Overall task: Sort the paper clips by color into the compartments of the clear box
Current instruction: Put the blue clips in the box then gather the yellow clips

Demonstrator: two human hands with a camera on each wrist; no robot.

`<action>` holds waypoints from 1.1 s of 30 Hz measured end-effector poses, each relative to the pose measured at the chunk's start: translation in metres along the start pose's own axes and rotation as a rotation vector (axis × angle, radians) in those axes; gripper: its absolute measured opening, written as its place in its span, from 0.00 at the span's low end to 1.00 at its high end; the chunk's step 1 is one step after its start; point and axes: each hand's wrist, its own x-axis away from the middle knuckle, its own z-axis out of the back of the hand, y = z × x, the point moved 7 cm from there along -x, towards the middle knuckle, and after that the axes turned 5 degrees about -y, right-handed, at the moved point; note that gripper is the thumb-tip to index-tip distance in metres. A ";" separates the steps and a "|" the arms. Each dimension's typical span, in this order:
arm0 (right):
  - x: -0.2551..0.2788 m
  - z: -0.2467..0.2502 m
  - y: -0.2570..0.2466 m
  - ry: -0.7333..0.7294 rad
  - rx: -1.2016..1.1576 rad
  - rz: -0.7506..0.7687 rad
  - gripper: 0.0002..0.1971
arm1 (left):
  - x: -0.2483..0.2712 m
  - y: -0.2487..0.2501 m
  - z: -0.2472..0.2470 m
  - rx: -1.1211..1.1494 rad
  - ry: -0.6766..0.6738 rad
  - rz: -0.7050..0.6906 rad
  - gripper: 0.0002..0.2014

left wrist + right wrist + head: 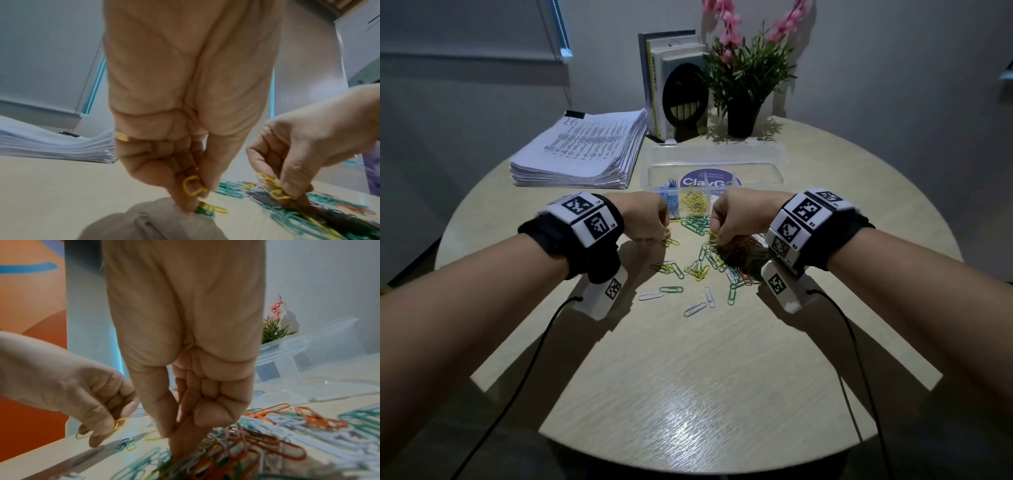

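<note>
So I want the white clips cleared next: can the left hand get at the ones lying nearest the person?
Probably yes. The white clips lie flat on bare table, nothing over them, just behind the left hand. But it already pinches a yellow clip, so that goes first.

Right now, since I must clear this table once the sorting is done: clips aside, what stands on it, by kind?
Paper stack: 1
Box: 1
Potted plant: 1
Row of books: 1
Bookend: 1
Total: 5
</note>
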 end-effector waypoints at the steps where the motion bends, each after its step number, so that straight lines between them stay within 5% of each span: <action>1: 0.000 0.001 0.001 0.006 -0.016 -0.003 0.06 | -0.001 0.000 0.000 0.061 -0.002 -0.014 0.06; 10: -0.005 -0.001 0.006 -0.056 -0.131 0.004 0.04 | -0.007 0.005 -0.004 -0.131 -0.007 -0.041 0.11; 15: -0.007 0.002 0.012 -0.008 -0.165 -0.039 0.04 | -0.008 0.015 0.002 -0.231 0.122 -0.112 0.12; 22: -0.001 0.005 0.015 0.035 -0.158 -0.060 0.07 | -0.007 0.020 -0.001 -0.306 0.092 -0.110 0.10; 27: 0.001 0.008 0.015 0.040 -0.175 -0.079 0.06 | -0.008 0.022 -0.006 -0.300 0.059 -0.090 0.15; 33: 0.004 0.007 0.016 0.043 -0.217 -0.095 0.08 | -0.009 0.011 -0.006 -0.090 0.002 -0.066 0.04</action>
